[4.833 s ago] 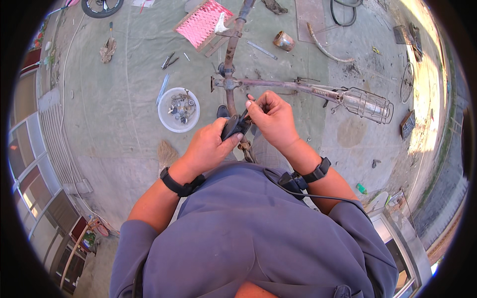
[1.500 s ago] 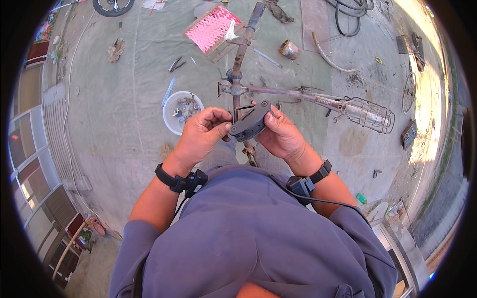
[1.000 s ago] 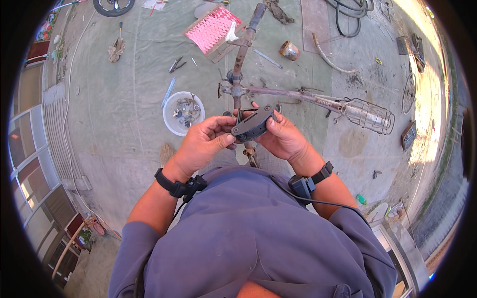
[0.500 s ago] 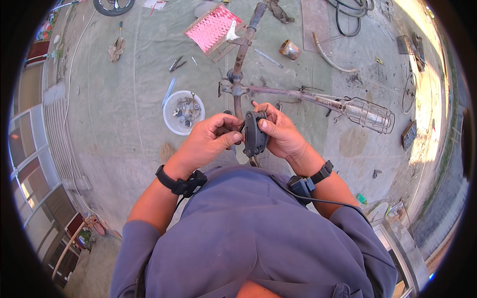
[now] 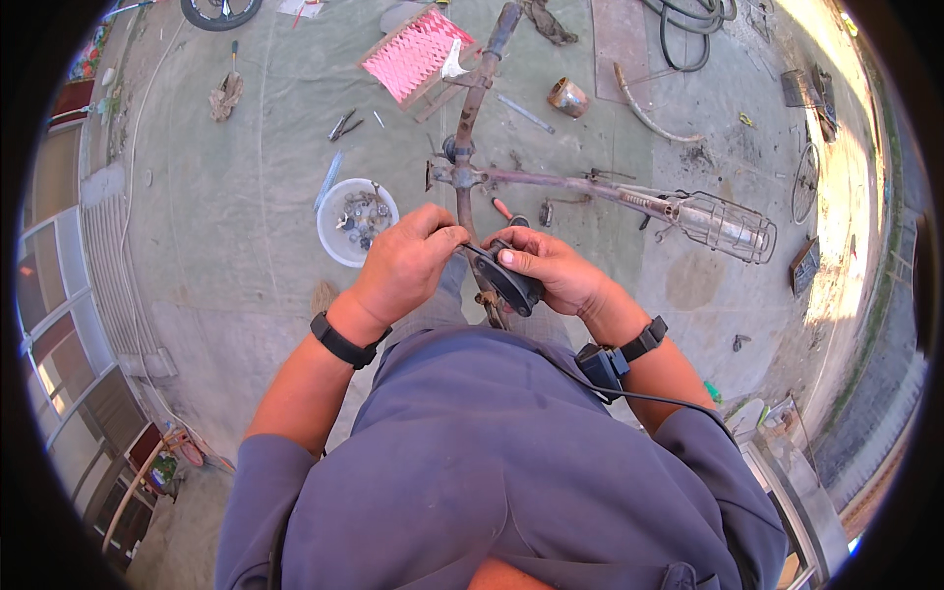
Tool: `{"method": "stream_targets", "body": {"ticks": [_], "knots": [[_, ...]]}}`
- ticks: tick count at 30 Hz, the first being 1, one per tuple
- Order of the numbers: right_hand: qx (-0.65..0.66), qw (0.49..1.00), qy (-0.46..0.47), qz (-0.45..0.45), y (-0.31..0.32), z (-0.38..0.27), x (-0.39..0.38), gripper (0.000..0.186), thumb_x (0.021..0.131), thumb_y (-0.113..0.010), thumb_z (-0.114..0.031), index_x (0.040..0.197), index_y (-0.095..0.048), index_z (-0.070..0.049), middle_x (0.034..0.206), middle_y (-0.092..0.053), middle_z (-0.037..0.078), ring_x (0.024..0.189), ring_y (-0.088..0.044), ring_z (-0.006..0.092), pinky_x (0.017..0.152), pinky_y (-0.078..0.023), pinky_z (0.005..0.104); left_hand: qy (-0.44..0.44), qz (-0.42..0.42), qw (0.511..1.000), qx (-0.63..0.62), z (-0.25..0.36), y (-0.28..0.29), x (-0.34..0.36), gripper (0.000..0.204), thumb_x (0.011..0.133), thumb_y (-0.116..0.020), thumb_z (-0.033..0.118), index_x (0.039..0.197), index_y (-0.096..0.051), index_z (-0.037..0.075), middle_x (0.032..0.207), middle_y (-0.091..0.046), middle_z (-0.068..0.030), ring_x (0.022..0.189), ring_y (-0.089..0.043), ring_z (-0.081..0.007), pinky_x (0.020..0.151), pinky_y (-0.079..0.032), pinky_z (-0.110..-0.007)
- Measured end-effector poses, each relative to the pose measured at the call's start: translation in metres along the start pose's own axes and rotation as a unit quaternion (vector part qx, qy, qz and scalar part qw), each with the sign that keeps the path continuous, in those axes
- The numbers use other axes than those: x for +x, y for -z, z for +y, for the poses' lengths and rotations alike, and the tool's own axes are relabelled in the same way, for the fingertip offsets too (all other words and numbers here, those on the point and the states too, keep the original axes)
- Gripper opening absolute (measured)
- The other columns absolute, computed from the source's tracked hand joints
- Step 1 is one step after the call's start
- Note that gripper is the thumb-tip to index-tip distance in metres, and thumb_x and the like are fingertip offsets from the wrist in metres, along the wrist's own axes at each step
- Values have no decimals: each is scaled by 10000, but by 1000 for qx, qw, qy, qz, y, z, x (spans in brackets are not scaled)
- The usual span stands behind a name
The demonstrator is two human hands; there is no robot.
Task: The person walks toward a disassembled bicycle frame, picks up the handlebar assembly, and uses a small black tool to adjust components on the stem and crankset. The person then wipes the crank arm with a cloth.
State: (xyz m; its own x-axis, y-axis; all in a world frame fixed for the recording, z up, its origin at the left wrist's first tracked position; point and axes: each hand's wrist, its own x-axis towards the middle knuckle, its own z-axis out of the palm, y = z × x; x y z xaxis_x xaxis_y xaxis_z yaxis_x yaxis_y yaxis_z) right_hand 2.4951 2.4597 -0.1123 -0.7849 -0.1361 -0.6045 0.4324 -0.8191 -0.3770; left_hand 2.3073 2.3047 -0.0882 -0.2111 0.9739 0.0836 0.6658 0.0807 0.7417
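Note:
I stand over a rusty bicycle frame (image 5: pixel 470 118) lying on the concrete. My left hand (image 5: pixel 405 261) and my right hand (image 5: pixel 547 270) both grip a black bicycle saddle (image 5: pixel 506 280), held close together above the frame's seat end. The saddle is turned on edge, with my right thumb pressed on its top. A long rusty tube (image 5: pixel 580 184) runs right from the frame to a wire cage (image 5: pixel 726 226). Both wrists wear black bands.
A white bowl (image 5: pixel 339 234) with several small metal parts sits left of the frame. Pliers (image 5: pixel 344 125), a pink ribbed mat (image 5: pixel 417 54), a rusty can (image 5: pixel 567 96), hoses (image 5: pixel 688 29) and a wheel (image 5: pixel 220 11) lie farther off. Window frames (image 5: pixel 59 324) line the left side.
The saddle, earlier flat between my hands, has been turned onto its edge and brought lower toward the frame. Both hands stay closed on it.

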Motion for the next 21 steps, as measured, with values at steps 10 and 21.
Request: {"method": "stream_targets", "body": {"ticks": [10,21], "knots": [[-219,973,-2,75,6,-10,3,560,912,-735,-337,1319,-544,-4,1162,-606,40,904,-578,71,682,-491,235,42,4,999,-27,-11,-17,-6,172,834,-670,-22,998,-666,29,955,-604,-119,832,-640,-305,679,-520,-367],[-589,750,118,278,28,-30,8,613,726,-759,-222,1270,-552,-27,1116,-658,164,1010,-657,289,895,-514,353,412,-160,856,-270,-39,-73,-34,641,966,-653,329,1424,-402,-42,1208,-622,-185,1026,-661,-276,861,-534,-382]]}}
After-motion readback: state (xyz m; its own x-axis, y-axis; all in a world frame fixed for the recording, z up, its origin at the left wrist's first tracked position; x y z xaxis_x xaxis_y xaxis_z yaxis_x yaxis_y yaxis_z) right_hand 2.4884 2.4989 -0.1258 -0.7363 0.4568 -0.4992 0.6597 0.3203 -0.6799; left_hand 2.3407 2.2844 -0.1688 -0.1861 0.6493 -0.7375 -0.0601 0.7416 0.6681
